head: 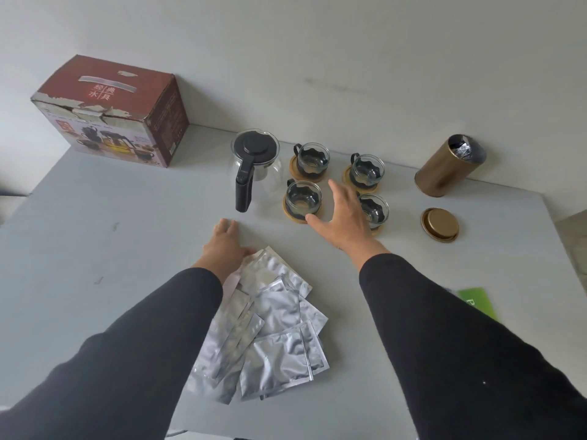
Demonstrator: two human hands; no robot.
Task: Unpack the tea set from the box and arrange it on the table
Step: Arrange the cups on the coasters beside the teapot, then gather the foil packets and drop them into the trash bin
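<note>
**Tea set out, final arranging under way**

The box (111,112) stands closed at the far left of the table (95,249), and the set is already out: the teapot (255,163) sits mid-table at the far side, with four cups (303,200) on wooden coasters just to its right. This looks like the tidying stage. The right hand (344,214) hovers released, fingers spread, over the near cups, gripping nothing. The left hand (227,246) rests flat at the far edge of the foil packets (270,325). Next, probably, a careful nudge of one cup into line. The teapot's handle points toward the near side; its handle-to-spout axis runs near to far.
</note>
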